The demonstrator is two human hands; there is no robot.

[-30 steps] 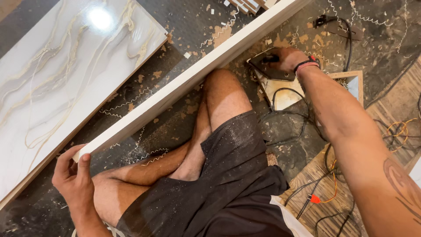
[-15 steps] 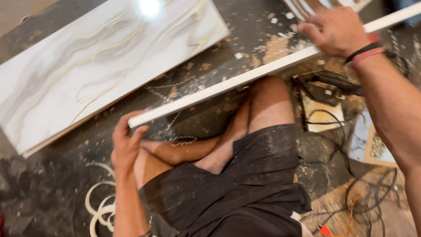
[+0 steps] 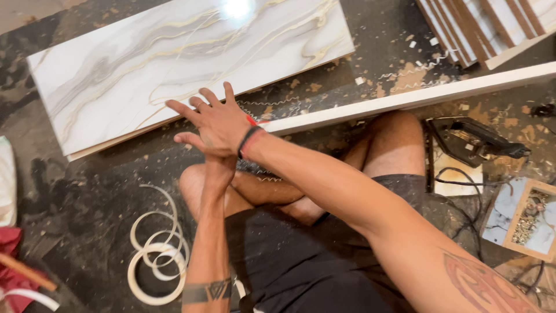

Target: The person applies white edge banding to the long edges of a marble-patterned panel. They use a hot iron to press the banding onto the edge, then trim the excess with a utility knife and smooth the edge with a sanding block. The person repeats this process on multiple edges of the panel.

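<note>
I sit cross-legged on a dusty dark floor. A long white strip board point(image 3: 417, 95) lies across in front of my knees, running from the middle up to the right edge. My right hand point(image 3: 211, 122), with black and red bands on its wrist, reaches across to the strip's left end, back up and fingers spread, holding nothing that shows. My left hand point(image 3: 216, 167) comes up from below and is mostly hidden under the right hand, so its grip cannot be seen. A small red bit point(image 3: 250, 120) peeks out beside the right wrist.
A large marble-patterned panel point(image 3: 174, 69) lies beyond the strip. A coil of white edge banding point(image 3: 156, 255) sits at the lower left. A black corded tool point(image 3: 475, 142), a small framed box point(image 3: 524, 217) and stacked panels point(image 3: 480, 23) are on the right. Shavings litter the floor.
My right hand left the far end of the strip and swung left across my body to the near end, over my left hand. The view shifted left as well.
</note>
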